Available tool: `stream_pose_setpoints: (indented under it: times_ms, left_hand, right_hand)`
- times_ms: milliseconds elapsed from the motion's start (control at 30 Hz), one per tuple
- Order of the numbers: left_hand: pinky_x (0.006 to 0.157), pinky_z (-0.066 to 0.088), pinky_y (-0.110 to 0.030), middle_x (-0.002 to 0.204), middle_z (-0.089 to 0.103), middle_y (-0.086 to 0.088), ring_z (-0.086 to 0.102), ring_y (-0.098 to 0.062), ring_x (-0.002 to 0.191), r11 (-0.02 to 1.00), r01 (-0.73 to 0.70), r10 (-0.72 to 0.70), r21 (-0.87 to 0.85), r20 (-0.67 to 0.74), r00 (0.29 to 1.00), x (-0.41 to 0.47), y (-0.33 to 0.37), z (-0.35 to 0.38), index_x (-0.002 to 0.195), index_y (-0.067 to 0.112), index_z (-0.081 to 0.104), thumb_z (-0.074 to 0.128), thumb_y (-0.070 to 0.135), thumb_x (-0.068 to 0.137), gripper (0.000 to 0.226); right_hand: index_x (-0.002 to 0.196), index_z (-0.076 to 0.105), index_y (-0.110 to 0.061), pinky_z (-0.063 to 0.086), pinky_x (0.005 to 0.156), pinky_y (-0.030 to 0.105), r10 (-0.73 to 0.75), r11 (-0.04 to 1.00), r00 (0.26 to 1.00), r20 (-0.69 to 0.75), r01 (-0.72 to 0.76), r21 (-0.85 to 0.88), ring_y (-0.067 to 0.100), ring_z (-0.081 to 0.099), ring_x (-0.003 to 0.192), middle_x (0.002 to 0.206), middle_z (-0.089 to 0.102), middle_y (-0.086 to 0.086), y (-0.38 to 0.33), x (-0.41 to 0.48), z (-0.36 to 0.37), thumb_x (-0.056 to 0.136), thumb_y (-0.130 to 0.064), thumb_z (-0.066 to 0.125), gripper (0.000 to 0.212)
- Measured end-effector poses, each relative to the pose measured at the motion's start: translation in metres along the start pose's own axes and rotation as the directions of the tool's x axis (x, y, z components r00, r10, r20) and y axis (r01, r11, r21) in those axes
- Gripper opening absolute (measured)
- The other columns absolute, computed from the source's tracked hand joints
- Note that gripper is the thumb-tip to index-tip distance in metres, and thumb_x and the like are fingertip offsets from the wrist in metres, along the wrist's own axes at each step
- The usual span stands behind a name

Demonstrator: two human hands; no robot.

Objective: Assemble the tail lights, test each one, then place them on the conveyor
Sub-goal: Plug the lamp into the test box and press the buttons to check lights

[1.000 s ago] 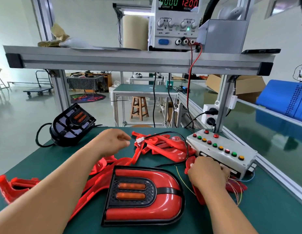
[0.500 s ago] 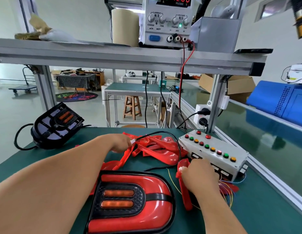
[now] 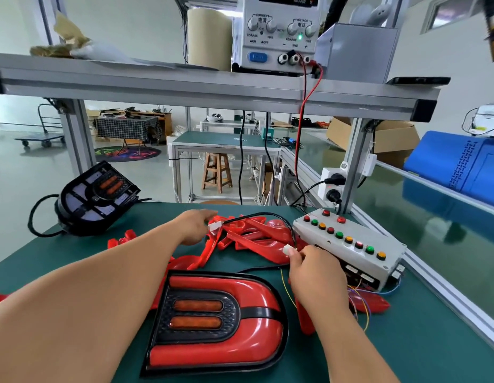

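Observation:
An assembled red tail light [image 3: 221, 322] with two amber strips lies face up on the green mat in front of me. My left hand [image 3: 194, 226] pinches a white plug [image 3: 215, 226] on a black cable over the pile of red lenses [image 3: 254, 236]. My right hand [image 3: 315, 275] pinches a second white connector [image 3: 288, 249] lifted just left of the grey test box [image 3: 348, 244] with its row of coloured buttons. Thin coloured wires [image 3: 362, 297] trail from the box under my right wrist.
A black tail light housing [image 3: 95, 194] with a cable sits at the far left of the mat. A power supply [image 3: 279, 34] stands on the overhead shelf, its red lead dropping down. The green conveyor [image 3: 433, 217] runs along the right, behind an aluminium rail.
My right hand has lifted from the front of the test box and now holds a white connector up. The left hand has stayed on the other plug. The view has shifted down and closer.

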State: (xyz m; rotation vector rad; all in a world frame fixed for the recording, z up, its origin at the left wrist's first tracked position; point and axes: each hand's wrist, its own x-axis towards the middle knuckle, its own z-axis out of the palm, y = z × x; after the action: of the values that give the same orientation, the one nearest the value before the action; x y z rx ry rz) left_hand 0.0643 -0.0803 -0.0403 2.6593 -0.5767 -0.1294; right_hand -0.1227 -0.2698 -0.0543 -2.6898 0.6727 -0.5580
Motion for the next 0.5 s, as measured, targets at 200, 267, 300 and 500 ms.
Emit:
stream_pose_setpoints:
  times_ms: [200,267,300,500]
  left_hand:
    - [0.105,0.040,-0.035,0.143,0.046,-0.013,0.050,-0.029,0.124,0.985,-0.069,0.056,0.158,0.089,0.994,0.011,0.010,0.003,0.144,0.025,0.044,0.052,0.022,0.097,0.047]
    - [0.104,0.041,-0.035,0.140,0.047,-0.013,0.051,-0.028,0.122,0.983,-0.049,0.037,0.175,0.072,0.997,0.011,0.008,0.000,0.140,0.022,0.049,0.055,0.028,0.096,0.045]
    - [0.101,0.041,-0.034,0.137,0.049,-0.012,0.051,-0.027,0.122,0.985,-0.030,0.020,0.171,0.060,0.998,0.010,0.006,0.000,0.137,0.020,0.051,0.057,0.030,0.096,0.043]
    - [0.084,0.041,-0.028,0.118,0.061,-0.008,0.053,-0.020,0.098,0.990,-0.053,0.053,0.131,0.004,0.999,-0.002,-0.006,-0.001,0.116,0.016,0.056,0.057,0.027,0.095,0.023]
  right_hand:
    - [0.102,0.061,-0.014,0.048,0.082,0.038,-0.004,1.000,1.000,0.017,0.004,-0.002,0.025,0.060,0.095,0.100,0.064,0.004,0.002,0.002,0.000,0.102,-0.046,0.032,0.043]
    - [0.102,0.061,-0.015,0.047,0.082,0.038,-0.005,1.000,1.000,0.023,0.005,-0.010,0.025,0.060,0.095,0.100,0.064,0.004,0.001,0.001,0.000,0.102,-0.047,0.031,0.044]
    - [0.102,0.060,-0.015,0.048,0.082,0.039,-0.004,1.000,1.000,0.027,0.004,-0.009,0.025,0.060,0.095,0.100,0.064,0.004,0.001,0.001,0.000,0.102,-0.047,0.031,0.044]
    - [0.105,0.061,-0.013,0.047,0.084,0.039,-0.010,0.998,1.000,0.017,0.009,0.062,0.027,0.059,0.098,0.102,0.062,0.006,-0.002,0.000,-0.002,0.103,-0.038,0.037,0.034]
